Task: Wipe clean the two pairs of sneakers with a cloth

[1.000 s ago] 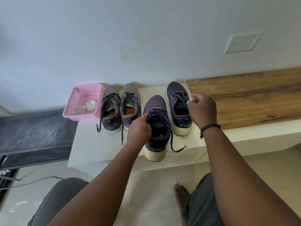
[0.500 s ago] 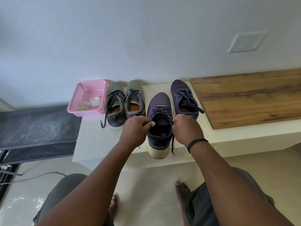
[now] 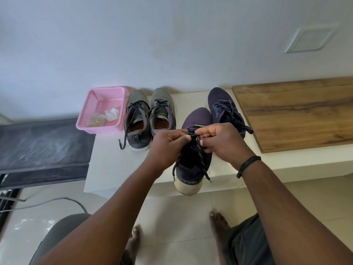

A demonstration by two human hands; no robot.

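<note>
Navy shoe [image 3: 193, 165] sits at the ledge [image 3: 108, 165] edge, heel toward the person. Left hand [image 3: 168, 148] and right hand [image 3: 221, 142] both pinch its laces [image 3: 198, 150], seemingly tying them. Wiping isn't underway; the cloth [image 3: 111, 114] lies in the basket [image 3: 101, 98], needing fetching next.
</note>
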